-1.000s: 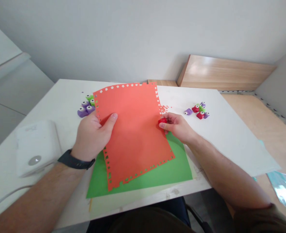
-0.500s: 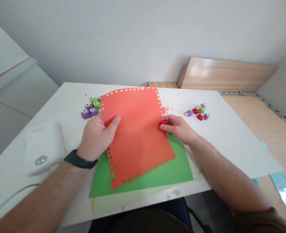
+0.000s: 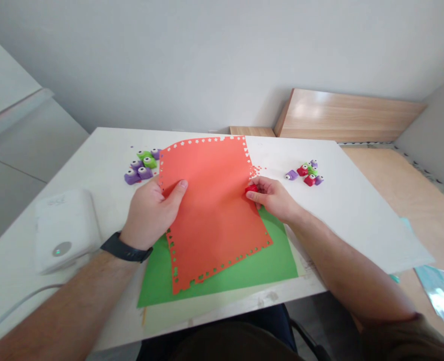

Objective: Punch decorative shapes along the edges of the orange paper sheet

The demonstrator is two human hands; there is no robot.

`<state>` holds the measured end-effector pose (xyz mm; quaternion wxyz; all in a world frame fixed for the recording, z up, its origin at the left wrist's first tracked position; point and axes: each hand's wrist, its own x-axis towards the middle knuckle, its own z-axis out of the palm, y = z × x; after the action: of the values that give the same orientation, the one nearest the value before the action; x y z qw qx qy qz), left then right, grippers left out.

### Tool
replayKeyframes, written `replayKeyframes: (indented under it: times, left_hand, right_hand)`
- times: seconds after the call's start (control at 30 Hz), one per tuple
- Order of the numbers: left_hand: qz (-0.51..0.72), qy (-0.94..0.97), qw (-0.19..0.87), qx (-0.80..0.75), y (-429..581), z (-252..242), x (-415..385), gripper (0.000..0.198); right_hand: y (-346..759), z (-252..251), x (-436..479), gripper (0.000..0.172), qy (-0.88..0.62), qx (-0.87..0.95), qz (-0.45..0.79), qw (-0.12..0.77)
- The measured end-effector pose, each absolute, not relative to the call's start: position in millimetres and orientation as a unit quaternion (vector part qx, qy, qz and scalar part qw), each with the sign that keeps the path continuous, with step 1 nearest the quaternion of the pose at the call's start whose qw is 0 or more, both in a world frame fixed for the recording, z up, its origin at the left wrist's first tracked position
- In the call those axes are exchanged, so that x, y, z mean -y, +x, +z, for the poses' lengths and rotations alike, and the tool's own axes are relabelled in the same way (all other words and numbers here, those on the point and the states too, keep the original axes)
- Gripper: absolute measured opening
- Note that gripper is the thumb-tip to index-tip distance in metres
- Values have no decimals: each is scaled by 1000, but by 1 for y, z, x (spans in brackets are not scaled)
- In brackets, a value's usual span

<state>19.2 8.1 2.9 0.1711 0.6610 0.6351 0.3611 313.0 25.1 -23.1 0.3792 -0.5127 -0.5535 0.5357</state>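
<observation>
The left hand is grasping the orange sheet by its left side, thumb lying on the face and the other fingers hiding behind, while the right hand is pinching a red hole punch at the sheet's right edge. Over the past second the left side of the sheet has been shifting a little toward the right, so more of the purple and green hole punches near the table's far left corner is now showing. The red hole punch is staying at about the same stretch of the right edge, which suggests that work is continuing at that spot rather than passing to another side; whether its lever is being pressed, I cannot tell. The sheet itself is leaning above a green sheet at the middle of the table's near edge, and small cut-out holes are running along much of its border. Beneath the green sheet a pale sheet is peeking out toward the table's near edge. Orange paper bits are lying just beyond the right hand, and a second group of hole punches is sitting farther right, toward the table's far right corner. A white box is resting near the table's left edge.
</observation>
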Motion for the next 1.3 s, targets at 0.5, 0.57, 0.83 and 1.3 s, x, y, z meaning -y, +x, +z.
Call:
replayKeyframes:
  times: [0.5, 0.57, 0.83, 1.3]
  left_hand:
    - [362, 661, 176, -634, 17, -1, -11, 44]
    - [361, 657, 182, -636, 17, -2, -12, 45]
    - [382, 661, 170, -624, 16, -9, -15, 43]
    - [382, 663, 174, -620, 16, -8, -13, 41]
  right_hand:
    - [315, -25, -27, 28, -521, 577, 492, 392]
    - [314, -25, -27, 26, -527, 580, 486, 387]
    - [316, -28, -30, 30, -525, 585, 496, 369]
    - [330, -16, -26, 33, -474, 580, 533, 393]
